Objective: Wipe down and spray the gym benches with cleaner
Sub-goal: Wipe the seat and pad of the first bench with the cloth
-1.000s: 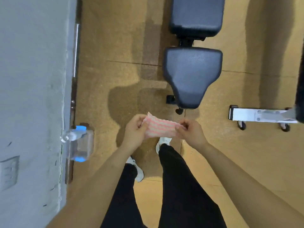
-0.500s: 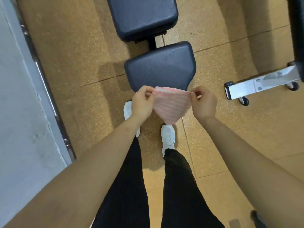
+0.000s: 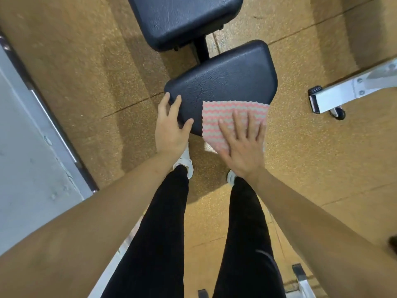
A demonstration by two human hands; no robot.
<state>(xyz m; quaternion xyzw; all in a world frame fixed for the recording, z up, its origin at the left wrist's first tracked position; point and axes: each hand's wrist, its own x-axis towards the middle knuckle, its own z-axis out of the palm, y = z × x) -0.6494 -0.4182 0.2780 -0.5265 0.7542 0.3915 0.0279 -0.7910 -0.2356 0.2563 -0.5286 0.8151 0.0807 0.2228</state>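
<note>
A black padded bench seat [image 3: 225, 82] stands in front of me, with the black back pad [image 3: 184, 18] beyond it. A pink and white zigzag cloth [image 3: 217, 117] lies spread on the seat's near right part and hangs a little over its front edge. My right hand [image 3: 242, 145] lies flat on the cloth with fingers spread, pressing it to the seat. My left hand [image 3: 170, 127] grips the seat's near left corner, fingers on top and thumb along the front edge. No spray bottle is in view.
A grey wall [image 3: 25, 160] with a metal rail runs along the left. The white foot of another bench with a wheel [image 3: 341, 97] sits on the cork-coloured floor at the right. My legs and white shoes stand just before the seat.
Both hands held the cloth stretched in the air before; now it is laid on the seat under my flat right hand, and my left hand has let go and gripped the seat's corner.
</note>
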